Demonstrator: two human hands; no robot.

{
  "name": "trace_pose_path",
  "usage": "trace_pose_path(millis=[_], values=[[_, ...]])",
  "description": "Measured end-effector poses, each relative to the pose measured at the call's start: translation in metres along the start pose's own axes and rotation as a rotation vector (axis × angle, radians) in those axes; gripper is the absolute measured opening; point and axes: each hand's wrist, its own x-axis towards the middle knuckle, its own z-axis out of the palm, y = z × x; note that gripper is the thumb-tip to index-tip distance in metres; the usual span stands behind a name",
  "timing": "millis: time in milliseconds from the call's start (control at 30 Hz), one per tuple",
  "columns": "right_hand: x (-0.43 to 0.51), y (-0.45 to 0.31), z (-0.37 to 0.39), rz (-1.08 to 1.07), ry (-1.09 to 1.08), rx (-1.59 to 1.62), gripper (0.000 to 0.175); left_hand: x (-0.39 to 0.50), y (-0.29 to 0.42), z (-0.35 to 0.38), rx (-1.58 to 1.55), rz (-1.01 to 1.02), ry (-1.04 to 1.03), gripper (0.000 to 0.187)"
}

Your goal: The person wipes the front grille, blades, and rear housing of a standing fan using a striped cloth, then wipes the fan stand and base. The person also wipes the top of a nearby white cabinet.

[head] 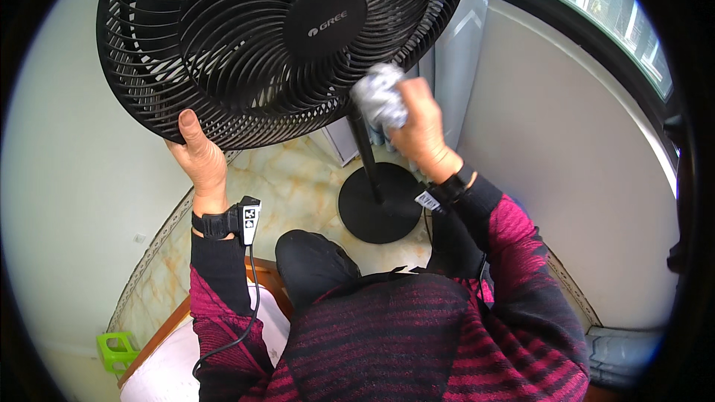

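Note:
A black Gree pedestal fan (325, 21) fills the top of the view, its round grille tilted up towards me. My left hand (200, 153) grips the lower left rim of the grille, thumb in front and the other fingers hidden behind it. A crumpled white and grey cloth (381, 95) is bunched in my right hand (422, 123), at the lower right edge of the grille; whether it touches the bars is hard to tell because of blur. Below, the fan's pole (364, 151) runs down to a round black base (380, 206) on the floor.
A grey-blue curtain (461, 61) hangs behind the fan, beside a black-framed window (592, 11). Under my left arm is a wooden-edged bed (162, 340) with a pale cover. A green plastic stool (116, 352) stands lower left. Cables hang from devices strapped to both wrists.

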Motion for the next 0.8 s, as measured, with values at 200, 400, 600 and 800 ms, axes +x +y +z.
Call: trace_pose_path(millis=[200, 400, 600, 800], values=[[-0.058, -0.034, 0.053, 0.054, -0.376, 0.175, 0.04, 0.0, -0.002, -0.003, 0.012, -0.037, -0.017, 0.081], [-0.107, -0.012, 0.076, 0.318, -0.912, 0.264, 0.047, 0.001, 0.004, 0.0, -0.033, -0.04, -0.09, 0.088], [-0.1, 0.034, 0.084, 0.483, -0.924, 0.246, 0.048, -0.009, -0.006, -0.006, 0.073, -0.069, -0.07, 0.083], [-0.092, 0.071, 0.078, 0.727, -0.702, 0.215, 0.061, -0.079, -0.046, -0.011, 0.095, -0.369, 0.0, 0.077]])
